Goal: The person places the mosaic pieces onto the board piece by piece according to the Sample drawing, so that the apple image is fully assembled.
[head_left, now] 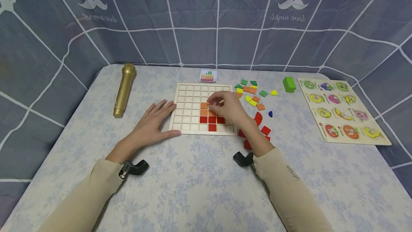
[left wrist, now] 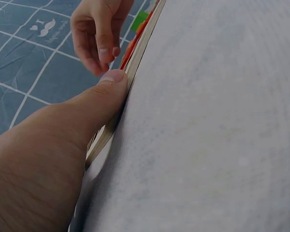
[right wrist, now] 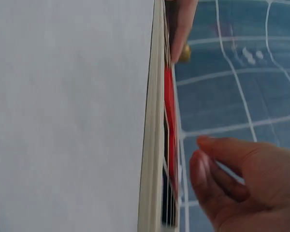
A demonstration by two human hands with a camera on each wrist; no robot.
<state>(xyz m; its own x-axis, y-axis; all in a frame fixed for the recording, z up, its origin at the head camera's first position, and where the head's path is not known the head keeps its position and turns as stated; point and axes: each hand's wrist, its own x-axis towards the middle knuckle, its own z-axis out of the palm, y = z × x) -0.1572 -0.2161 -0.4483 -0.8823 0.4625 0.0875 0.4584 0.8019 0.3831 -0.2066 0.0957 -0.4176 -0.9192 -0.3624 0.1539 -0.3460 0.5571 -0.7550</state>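
Observation:
A pale wooden grid board (head_left: 185,131) lies on the table, with several red squares (head_left: 212,120) and orange squares (head_left: 204,112) set in its cells. My left hand (head_left: 154,124) rests at its left side with fingers spread straight; in the left wrist view the thumb (left wrist: 106,89) touches the board's edge. My right hand (head_left: 226,106) is over the board beside the orange squares, fingers bent and thumb near the index fingertip. In the right wrist view the same fingertips (right wrist: 204,142) are close together; I cannot tell whether a small tile is between them.
Loose red (head_left: 265,130), orange, yellow and green (head_left: 263,93) pieces lie right of the board. A small picture card (head_left: 208,75) is behind it. A gold microphone (head_left: 124,90) lies at left. A green block (head_left: 289,84) and a fruit puzzle board (head_left: 343,112) are at right.

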